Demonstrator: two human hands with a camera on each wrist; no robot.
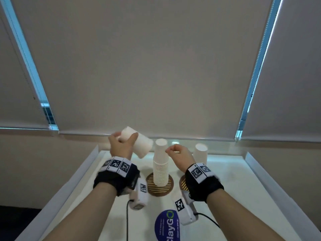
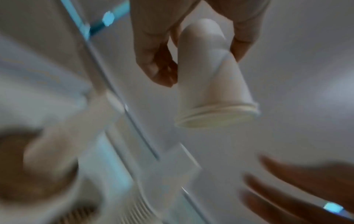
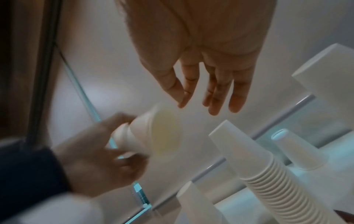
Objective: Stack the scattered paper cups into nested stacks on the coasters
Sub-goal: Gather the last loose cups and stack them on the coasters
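My left hand (image 1: pixel 124 141) grips a short nested set of white paper cups (image 1: pixel 137 143), tilted in the air left of the tall stack, mouth toward the right. In the left wrist view the fingers (image 2: pixel 153 63) curl round these cups (image 2: pixel 210 84). A tall stack of upside-down cups (image 1: pixel 160 164) stands on a round brown striped coaster (image 1: pixel 159 190). My right hand (image 1: pixel 175 150) hovers beside the stack's top and holds nothing; its fingers (image 3: pixel 237 94) hang relaxed. A second coaster (image 1: pixel 183 184) is partly hidden by my right wrist.
A single upside-down cup (image 1: pixel 200 152) stands at the back right of the white walled tabletop (image 1: pixel 234 180). Another cup (image 3: pixel 195 201) shows low in the right wrist view. A blue ClayGo sticker (image 1: pixel 166 225) and black cables (image 1: pixel 127 221) lie near the front. Window blinds hang behind.
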